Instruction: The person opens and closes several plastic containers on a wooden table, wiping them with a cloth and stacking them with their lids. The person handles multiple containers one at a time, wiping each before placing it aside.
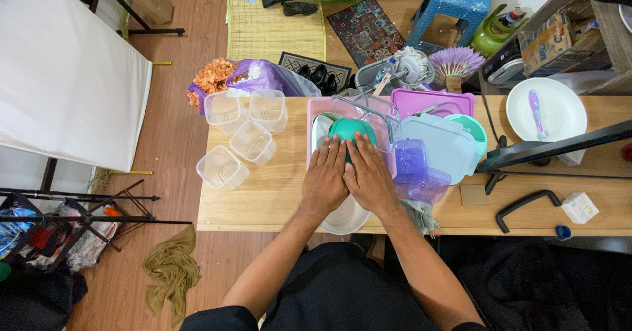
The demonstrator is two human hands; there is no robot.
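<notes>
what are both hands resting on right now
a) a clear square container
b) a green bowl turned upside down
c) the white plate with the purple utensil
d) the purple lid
b: the left hand and right hand lie side by side, fingertips on the green upturned bowl, apart from the clear containers and the white plate.

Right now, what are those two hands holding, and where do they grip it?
Both hands, left and right, lie on the green bowl's near side; a real grip cannot be told.
</notes>
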